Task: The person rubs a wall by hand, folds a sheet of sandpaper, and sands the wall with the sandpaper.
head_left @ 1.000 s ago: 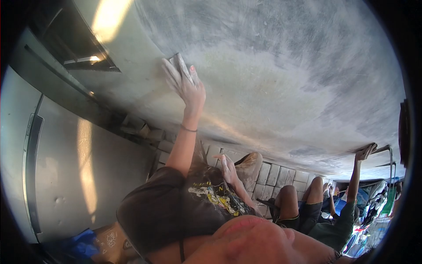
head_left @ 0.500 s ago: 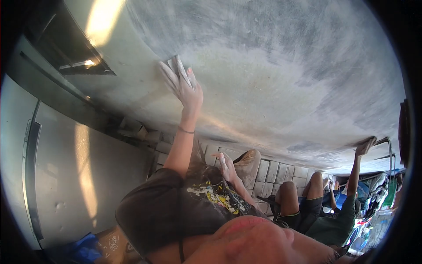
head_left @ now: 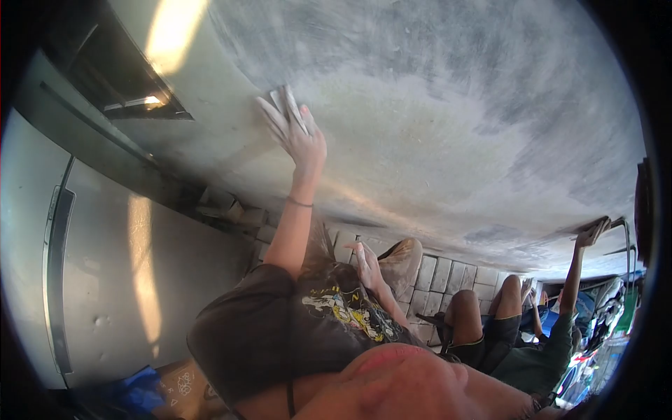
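My left hand (head_left: 302, 140) reaches out to the pale, dust-smeared panel (head_left: 420, 119). Its whitened fingers are closed around a thin, flat grey piece, which looks like a sanding pad (head_left: 278, 102), held against the surface. Much of the pad is hidden by the fingers. Swirled grey-white scuffing covers the panel above and to the right of this hand. My right hand (head_left: 367, 266), also dusty, hangs in front of my shirt beside my raised knee (head_left: 402, 262). Its thumb points out to the left and the fingers are loosely extended, with nothing visible in them.
A grey metal door (head_left: 105, 280) with a long handle stands on the left. Paving blocks (head_left: 448, 274) cover the ground below the panel. At right, a co-worker's hand (head_left: 595, 231) presses on the panel; that person's knee (head_left: 464, 311) is near me. Blue plastic (head_left: 140, 388) lies lower left.
The whole view has shifted slightly to the right. My left hand stays at nearly the same spot on the panel, still gripping the pad. My right hand has barely moved.
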`<state>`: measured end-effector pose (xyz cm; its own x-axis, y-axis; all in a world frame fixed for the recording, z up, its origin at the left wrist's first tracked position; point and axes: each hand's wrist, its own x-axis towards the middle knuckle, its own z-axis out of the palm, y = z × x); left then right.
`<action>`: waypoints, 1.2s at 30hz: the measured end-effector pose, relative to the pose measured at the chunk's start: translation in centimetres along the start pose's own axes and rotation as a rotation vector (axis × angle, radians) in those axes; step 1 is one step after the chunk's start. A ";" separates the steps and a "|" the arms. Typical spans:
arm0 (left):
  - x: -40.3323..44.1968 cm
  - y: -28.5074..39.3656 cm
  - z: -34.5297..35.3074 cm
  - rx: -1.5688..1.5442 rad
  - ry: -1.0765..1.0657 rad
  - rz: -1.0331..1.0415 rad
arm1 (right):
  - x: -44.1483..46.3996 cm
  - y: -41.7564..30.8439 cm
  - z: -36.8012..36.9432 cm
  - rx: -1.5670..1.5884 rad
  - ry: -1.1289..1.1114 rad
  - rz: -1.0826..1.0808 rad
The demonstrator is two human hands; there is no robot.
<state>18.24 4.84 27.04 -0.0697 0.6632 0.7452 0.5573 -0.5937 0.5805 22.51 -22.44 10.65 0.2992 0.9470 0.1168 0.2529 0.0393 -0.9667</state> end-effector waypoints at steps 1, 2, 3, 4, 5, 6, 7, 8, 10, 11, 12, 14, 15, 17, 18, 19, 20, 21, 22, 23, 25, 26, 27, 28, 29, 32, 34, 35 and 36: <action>-0.3 0.0 0.1 0.003 -0.011 -0.001 | 0.0 -0.1 -0.1 -0.018 -0.007 0.005; -0.5 0.0 0.4 -0.062 -0.018 -0.004 | -0.2 -0.1 -0.2 -0.038 -0.018 0.007; -0.5 0.1 0.7 -0.128 -0.016 -0.007 | -0.4 0.1 -0.2 -0.037 -0.022 0.006; -1.1 0.1 0.7 -0.124 -0.008 -0.007 | -0.6 0.2 -0.2 -0.032 -0.018 0.022; -1.9 0.2 0.5 -0.106 -0.056 -0.010 | -0.5 0.4 -0.2 -0.027 -0.010 0.033; -2.1 0.2 0.6 -0.089 -0.105 -0.013 | -0.2 0.5 -0.2 -0.027 -0.011 0.023; -2.0 -0.1 0.8 -0.088 -0.104 -0.013 | -0.4 0.8 -0.2 -0.016 -0.014 0.034; -1.7 0.0 0.7 -0.074 -0.099 -0.005 | -0.8 0.9 -0.2 -0.006 -0.018 0.051; -1.9 0.2 0.9 -0.057 -0.090 0.003 | -1.2 1.3 -0.3 -0.009 -0.010 0.056; -2.3 0.5 1.4 -0.115 -0.076 0.008 | -1.0 1.2 -0.3 -0.010 -0.006 0.052; -2.4 0.5 1.6 -0.169 -0.058 0.013 | -0.9 1.1 -0.4 -0.007 -0.020 0.041; -2.5 0.0 1.2 -0.092 -0.065 0.037 | -1.2 0.8 -0.4 -0.013 -0.011 0.072; -2.4 0.1 1.1 -0.032 -0.086 0.061 | -1.0 0.9 -0.3 -0.009 -0.013 0.067; -1.0 -0.1 1.1 -0.006 -0.049 0.062 | -1.4 1.4 -0.4 -0.031 -0.008 0.069; 0.0 0.1 0.9 0.019 -0.013 0.060 | -1.5 1.2 -0.7 -0.028 0.002 0.076; 1.1 0.3 0.8 0.015 -0.026 0.065 | -1.4 1.2 -1.0 -0.027 -0.003 0.061; 2.6 0.6 0.5 0.026 0.019 0.052 | -1.4 1.2 -1.2 -0.025 -0.008 0.045; 3.6 1.5 0.0 0.038 0.061 0.042 | -1.7 1.6 -1.5 -0.014 0.006 0.052; 4.0 2.7 -0.6 0.036 0.009 0.018 | -1.9 2.0 -1.8 -0.002 0.031 0.059; 3.2 2.7 0.2 0.036 -0.004 0.039 | -1.9 2.4 -1.9 0.015 0.058 0.061; 0.9 1.6 2.3 0.056 -0.004 0.163 | -2.1 2.6 -2.0 0.078 0.094 0.075; 0.0 1.2 2.9 0.065 -0.015 0.189 | -2.1 2.7 -1.9 0.119 0.115 0.091; -1.2 0.9 3.5 0.065 -0.048 0.166 | -2.0 3.0 -1.9 0.143 0.124 0.092; -1.4 1.6 3.1 0.065 -0.084 0.140 | -1.8 3.1 -2.0 0.129 0.114 0.073; -0.7 2.0 3.1 0.076 -0.103 0.148 | -1.8 3.2 -2.0 0.112 0.101 0.062; 5.9 3.5 1.7 -0.070 0.078 0.073 | -1.6 2.2 -2.4 0.066 0.108 0.056; 8.0 2.1 1.9 -0.089 0.102 0.056 | -1.6 2.7 -2.8 0.006 0.123 0.020; 8.1 -0.1 2.9 -0.094 0.064 0.037 | -1.7 2.9 -3.0 0.025 0.120 0.014; 8.7 0.1 2.5 -0.099 0.033 0.022 | -1.7 2.9 -3.3 0.001 0.129 0.044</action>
<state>19.78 11.69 32.77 -0.0865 0.6352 0.7675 0.4745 -0.6511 0.5924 25.76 -25.03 8.42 0.4257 0.8991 0.1023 0.2364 -0.0014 -0.9717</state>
